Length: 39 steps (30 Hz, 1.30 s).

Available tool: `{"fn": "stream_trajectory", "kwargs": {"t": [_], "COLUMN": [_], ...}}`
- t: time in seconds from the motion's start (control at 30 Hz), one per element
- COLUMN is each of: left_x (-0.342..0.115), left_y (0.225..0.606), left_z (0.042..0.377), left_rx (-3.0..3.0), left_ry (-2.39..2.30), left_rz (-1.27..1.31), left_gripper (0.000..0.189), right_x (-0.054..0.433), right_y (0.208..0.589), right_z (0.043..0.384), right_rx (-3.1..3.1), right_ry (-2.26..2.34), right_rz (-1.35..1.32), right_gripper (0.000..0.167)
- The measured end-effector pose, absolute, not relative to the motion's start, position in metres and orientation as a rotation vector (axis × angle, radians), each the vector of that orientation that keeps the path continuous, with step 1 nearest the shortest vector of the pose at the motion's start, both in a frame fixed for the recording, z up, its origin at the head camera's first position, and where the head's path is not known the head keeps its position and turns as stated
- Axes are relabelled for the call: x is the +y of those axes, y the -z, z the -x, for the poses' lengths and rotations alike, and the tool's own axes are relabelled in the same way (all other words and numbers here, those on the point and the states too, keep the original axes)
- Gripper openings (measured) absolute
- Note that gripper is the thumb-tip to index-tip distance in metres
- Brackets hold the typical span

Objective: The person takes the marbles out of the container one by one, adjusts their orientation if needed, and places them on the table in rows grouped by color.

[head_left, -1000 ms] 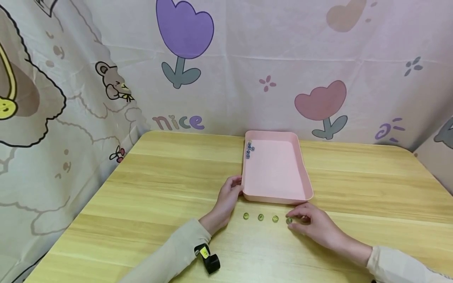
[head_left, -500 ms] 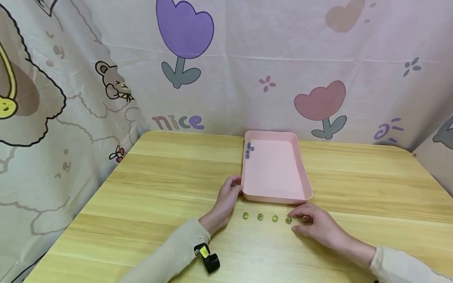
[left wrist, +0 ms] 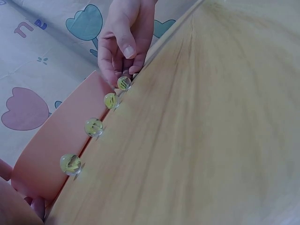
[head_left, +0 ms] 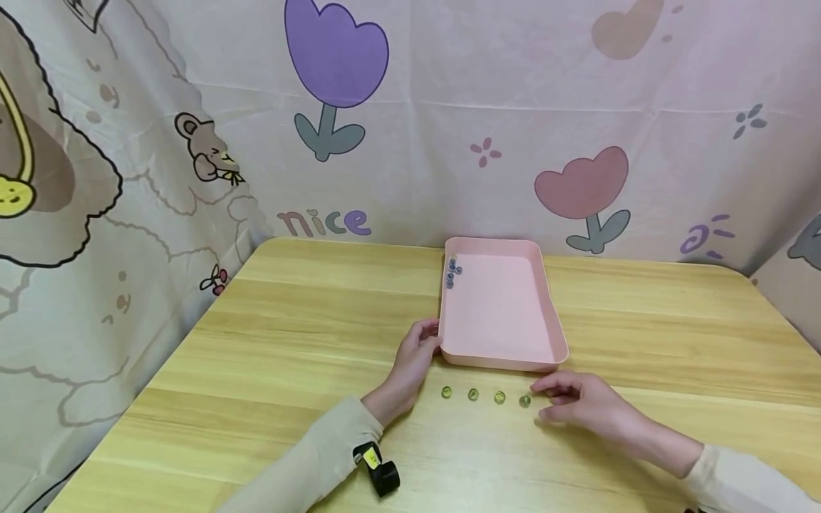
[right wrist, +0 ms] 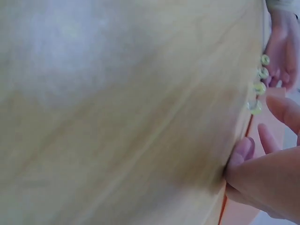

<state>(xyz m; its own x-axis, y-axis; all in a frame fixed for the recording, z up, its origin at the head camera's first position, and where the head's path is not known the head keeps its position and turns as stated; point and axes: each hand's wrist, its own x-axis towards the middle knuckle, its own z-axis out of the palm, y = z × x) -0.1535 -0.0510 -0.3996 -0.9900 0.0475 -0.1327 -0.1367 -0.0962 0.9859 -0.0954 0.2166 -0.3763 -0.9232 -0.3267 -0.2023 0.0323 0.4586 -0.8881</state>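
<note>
Several clear glass marbles with yellow-green swirls [head_left: 473,394] lie in a spaced row on the table before a shallow pink tray [head_left: 507,362]. At the row's right end, my right hand [head_left: 589,403] is just beside the last marble [head_left: 525,401], thumb and fingers apart, nothing between them. My left hand [head_left: 409,365] holds the tray by its near left corner; some of its fingers are hidden by the tray. In the left wrist view the row runs along the tray's near wall [left wrist: 65,126] toward the right hand [left wrist: 125,40].
Several small bluish marbles [head_left: 451,276] cluster along the tray's left wall inside. The wood-grain table [head_left: 308,313] meets a printed cloth backdrop [head_left: 436,142] at its far edge. A black wrist camera [head_left: 383,477] sticks out from the left sleeve.
My right thumb and fingers have let go of the rightmost marble, and the hand has drawn back slightly to the right. The marble stays in the row. My left hand and the tray hold still.
</note>
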Motion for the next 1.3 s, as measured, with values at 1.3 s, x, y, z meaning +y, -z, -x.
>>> {"fn": "stream_trajectory", "kwargs": {"t": [1.3], "left_x": [-0.051], "left_y": [0.398], "left_z": [0.154], "left_rx": [2.042], "left_ry": [-2.221], "left_rz": [0.097], "left_gripper": [0.039], "right_x": [0.209], "right_y": [0.298], "right_z": [0.141], "right_rx": [2.648], "right_ry": [1.248], "right_rz": [0.429], "right_gripper": [0.034]}}
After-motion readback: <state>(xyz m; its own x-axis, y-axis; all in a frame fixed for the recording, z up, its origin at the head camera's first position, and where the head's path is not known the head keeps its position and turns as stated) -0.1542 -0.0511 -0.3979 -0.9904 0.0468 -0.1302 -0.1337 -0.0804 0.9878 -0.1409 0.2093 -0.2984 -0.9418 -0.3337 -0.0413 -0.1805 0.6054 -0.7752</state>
